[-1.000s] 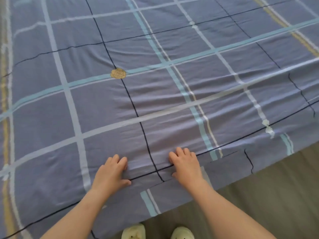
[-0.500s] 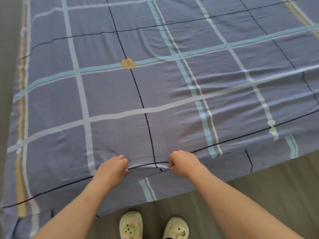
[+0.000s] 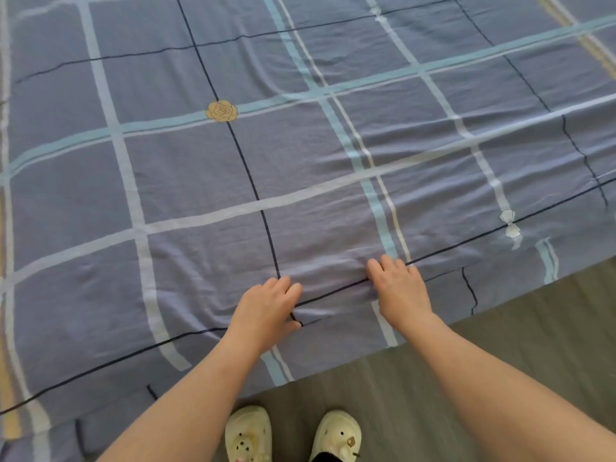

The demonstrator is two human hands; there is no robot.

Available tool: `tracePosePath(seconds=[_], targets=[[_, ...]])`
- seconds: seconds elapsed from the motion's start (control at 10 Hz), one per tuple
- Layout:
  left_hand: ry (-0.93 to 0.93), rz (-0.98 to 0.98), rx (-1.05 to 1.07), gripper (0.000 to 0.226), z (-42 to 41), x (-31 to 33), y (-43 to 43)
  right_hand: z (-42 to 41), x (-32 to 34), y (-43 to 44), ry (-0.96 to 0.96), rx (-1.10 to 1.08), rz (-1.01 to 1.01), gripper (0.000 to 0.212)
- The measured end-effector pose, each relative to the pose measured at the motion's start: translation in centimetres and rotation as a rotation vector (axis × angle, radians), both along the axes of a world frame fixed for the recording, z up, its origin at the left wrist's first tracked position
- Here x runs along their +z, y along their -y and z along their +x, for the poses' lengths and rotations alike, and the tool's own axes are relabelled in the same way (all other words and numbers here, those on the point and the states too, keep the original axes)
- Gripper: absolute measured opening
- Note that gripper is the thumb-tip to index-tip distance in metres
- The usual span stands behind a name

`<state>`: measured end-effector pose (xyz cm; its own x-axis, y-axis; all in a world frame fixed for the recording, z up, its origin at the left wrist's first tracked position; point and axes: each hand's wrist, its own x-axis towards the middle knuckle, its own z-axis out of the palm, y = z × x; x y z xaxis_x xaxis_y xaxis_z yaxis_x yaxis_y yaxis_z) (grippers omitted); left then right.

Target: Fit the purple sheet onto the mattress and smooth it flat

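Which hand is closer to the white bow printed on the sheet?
Right. The right hand rests just down-left of the bow; the left hand lies farther left again.

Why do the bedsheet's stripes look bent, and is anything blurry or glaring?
Head view: the wide-angle lens bows the stripes of the purple plaid fabric sheet toward the edges; the light is soft and even, with no glare and only faint shadows beside the left hand and right hand; stripes near top centre look slightly smeared, the cream clogs crisper.

Left hand (image 3: 266,306) and right hand (image 3: 401,290) lie side by side on the sheet (image 3: 186,181), near its front edge.
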<state>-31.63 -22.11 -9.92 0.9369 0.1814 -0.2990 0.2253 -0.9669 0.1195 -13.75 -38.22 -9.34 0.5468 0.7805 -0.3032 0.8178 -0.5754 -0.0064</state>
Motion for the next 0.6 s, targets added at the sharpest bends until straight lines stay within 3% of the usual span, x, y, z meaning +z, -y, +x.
tracePosePath(seconds=[0.2, 0.3, 0.5, 0.6], targets=[[-0.042, -0.054, 0.074, 0.018, 2.7, -1.2, 1.7, 1.5, -0.9, 0.8, 0.004, 0.080, 0.034, 0.042], [-0.089, -0.122, 0.076, 0.009, 2.0, -1.5, 2.1, 1.7, -1.4, 1.5, -0.091, 0.057, -0.009, 0.033], [-0.304, -0.140, 0.090, 0.012, 3.5, 0.0, 1.8, 2.5, 0.3, 0.2, -0.379, -0.051, -0.239, 0.031], [-0.459, -0.337, 0.210, 0.013, 4.3, 0.9, 0.9, 3.5, 1.4, -0.3, -0.565, -0.164, -0.364, 0.039]])
